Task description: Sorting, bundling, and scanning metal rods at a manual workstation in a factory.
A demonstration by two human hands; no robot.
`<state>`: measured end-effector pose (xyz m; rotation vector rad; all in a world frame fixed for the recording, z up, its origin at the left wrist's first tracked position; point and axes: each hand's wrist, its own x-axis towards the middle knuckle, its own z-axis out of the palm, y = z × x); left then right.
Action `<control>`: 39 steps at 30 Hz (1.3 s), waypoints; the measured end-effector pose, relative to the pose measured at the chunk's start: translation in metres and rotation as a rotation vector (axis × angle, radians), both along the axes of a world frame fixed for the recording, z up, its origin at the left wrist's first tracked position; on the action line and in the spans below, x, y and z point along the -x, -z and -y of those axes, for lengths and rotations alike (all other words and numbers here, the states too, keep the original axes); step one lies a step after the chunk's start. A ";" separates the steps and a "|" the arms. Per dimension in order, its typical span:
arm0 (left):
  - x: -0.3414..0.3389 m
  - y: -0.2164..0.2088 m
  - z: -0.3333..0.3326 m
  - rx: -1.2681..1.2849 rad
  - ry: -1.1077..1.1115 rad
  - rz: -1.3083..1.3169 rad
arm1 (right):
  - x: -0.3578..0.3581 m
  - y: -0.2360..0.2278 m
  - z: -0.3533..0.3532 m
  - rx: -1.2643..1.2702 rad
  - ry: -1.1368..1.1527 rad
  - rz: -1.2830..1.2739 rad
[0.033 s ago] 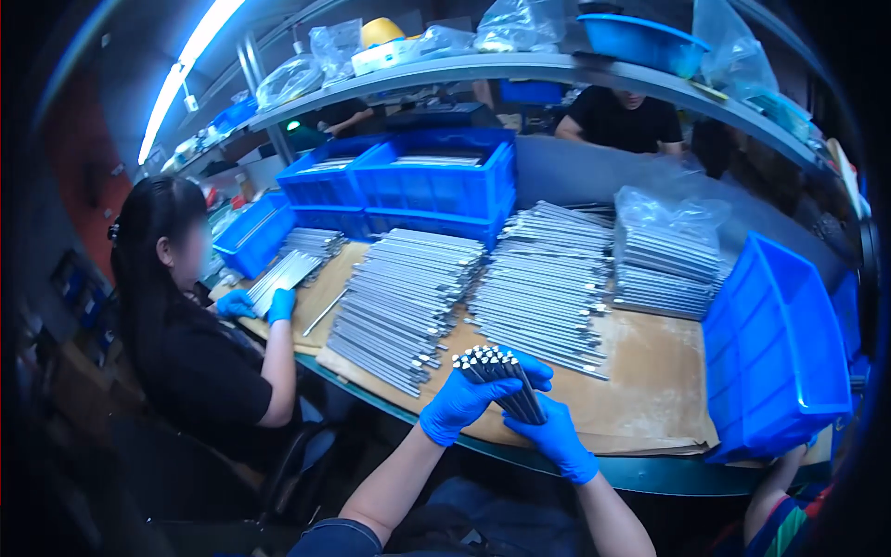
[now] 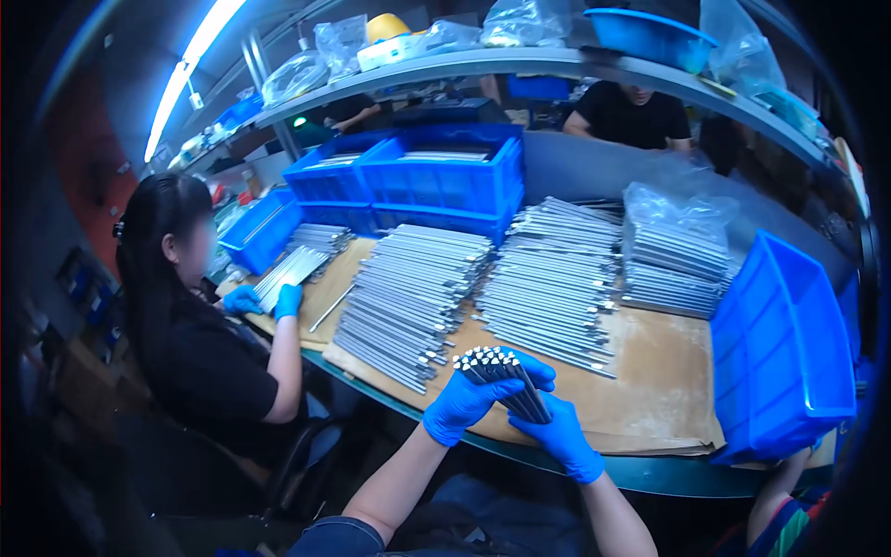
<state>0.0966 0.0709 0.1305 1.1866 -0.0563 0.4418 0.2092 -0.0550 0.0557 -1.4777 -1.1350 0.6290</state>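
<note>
A bundle of thin metal rods point(image 2: 524, 395) is held at a tilt over the front edge of the table, its pale ends facing up. My left hand point(image 2: 464, 404), in a blue glove, is closed around the upper part, thumb across the front. Also gloved in blue, my right hand point(image 2: 561, 436) grips the lower end, and part of its fingers is hidden. Just beyond my hands lie a wide row of silver rods point(image 2: 404, 297) at left and a second pile of rods point(image 2: 548, 288) at right.
A brown board point(image 2: 659, 371) covers the table. An upright blue bin point(image 2: 780, 353) stands at right, beside bagged stacks of rods point(image 2: 673, 265). Blue crates point(image 2: 436, 181) are at the back under a shelf point(image 2: 520, 61). At left, a gloved co-worker point(image 2: 213, 343) holds several rods.
The whole scene sits slightly farther right in the picture. My hands keep the same hold on the rods.
</note>
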 end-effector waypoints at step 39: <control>-0.026 -0.005 -0.006 0.034 0.079 0.007 | -0.004 -0.001 0.003 0.076 0.032 -0.179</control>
